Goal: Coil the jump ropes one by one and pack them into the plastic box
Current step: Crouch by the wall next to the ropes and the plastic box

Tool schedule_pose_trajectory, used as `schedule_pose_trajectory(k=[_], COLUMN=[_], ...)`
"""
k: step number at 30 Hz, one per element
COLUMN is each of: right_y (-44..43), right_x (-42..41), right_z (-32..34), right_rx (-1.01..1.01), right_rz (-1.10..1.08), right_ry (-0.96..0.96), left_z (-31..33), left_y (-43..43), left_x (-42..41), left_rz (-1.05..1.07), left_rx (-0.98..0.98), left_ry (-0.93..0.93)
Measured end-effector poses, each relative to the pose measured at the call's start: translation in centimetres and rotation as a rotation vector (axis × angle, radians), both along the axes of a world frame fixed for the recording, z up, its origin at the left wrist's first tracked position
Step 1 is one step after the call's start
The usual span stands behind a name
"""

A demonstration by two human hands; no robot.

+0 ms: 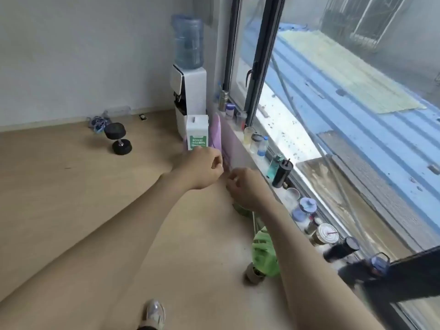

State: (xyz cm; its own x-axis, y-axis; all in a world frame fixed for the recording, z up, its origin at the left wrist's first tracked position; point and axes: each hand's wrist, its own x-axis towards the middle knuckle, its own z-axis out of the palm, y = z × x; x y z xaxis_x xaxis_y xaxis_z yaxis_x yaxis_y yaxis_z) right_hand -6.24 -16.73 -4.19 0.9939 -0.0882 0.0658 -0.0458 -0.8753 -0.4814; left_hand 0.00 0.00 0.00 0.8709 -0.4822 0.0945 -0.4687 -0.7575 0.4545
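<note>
Near centre of view, left hand (204,167): fingers curled, thumb against forefinger; cannot tell whether it pinches anything.
Right hand (245,186): close at 4 o'clock of the left hand; fingers curled inward, and I cannot tell if anything is held.
Jump ropes (97,123): blue tangled heap on the floor at 10 o'clock by the far wall, just beside the dumbbell (117,138), well apart from both hands.
Water dispenser (189,96): 12 o'clock, blue bottle on top.
White carton (197,132): green label, just beyond the left hand.
Purple sheet (216,132): leaning on the wall beside the carton.
Window sill (260,161): bottles and cups in a row, from 12 towards 4 o'clock.
Potted plant (263,258): 5 o'clock, on the floor.
Shoe (154,313): 6 o'clock.
</note>
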Motion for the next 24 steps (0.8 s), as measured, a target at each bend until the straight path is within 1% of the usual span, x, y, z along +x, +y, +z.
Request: schedule_pose_trajectory(k=[4, 8, 14, 20, 24], right_y=[3.8, 8.9, 17.2, 22.3, 24.3], right_x=[6.1, 15.3, 28.2, 39.0, 48.5], right_z=[-2.5, -4.6, -6.6, -8.1, -9.5], right_rx=[0.026, 0.073, 0.029, -0.02, -0.004], right_rz=[-0.001, -0.004, 0.166, 0.16, 0.15], right_ry=[0.075, 0.119, 0.267, 0.259, 0.229], left_z=[-3.4, -5.3, -7.3, -9.6, -11.1], left_y=[4.1, 9.6, 18.7, 24.6, 26.8], left_x=[5.8, 13.5, 24.9, 35.2, 43.8], left_rz=[0.094, 0.153, 0.198, 0.276, 0.283], left_rx=[0.046, 0.025, 0.062, 0.04, 0.036], left_ry=[0.087, 0.144, 0.243, 0.323, 0.309])
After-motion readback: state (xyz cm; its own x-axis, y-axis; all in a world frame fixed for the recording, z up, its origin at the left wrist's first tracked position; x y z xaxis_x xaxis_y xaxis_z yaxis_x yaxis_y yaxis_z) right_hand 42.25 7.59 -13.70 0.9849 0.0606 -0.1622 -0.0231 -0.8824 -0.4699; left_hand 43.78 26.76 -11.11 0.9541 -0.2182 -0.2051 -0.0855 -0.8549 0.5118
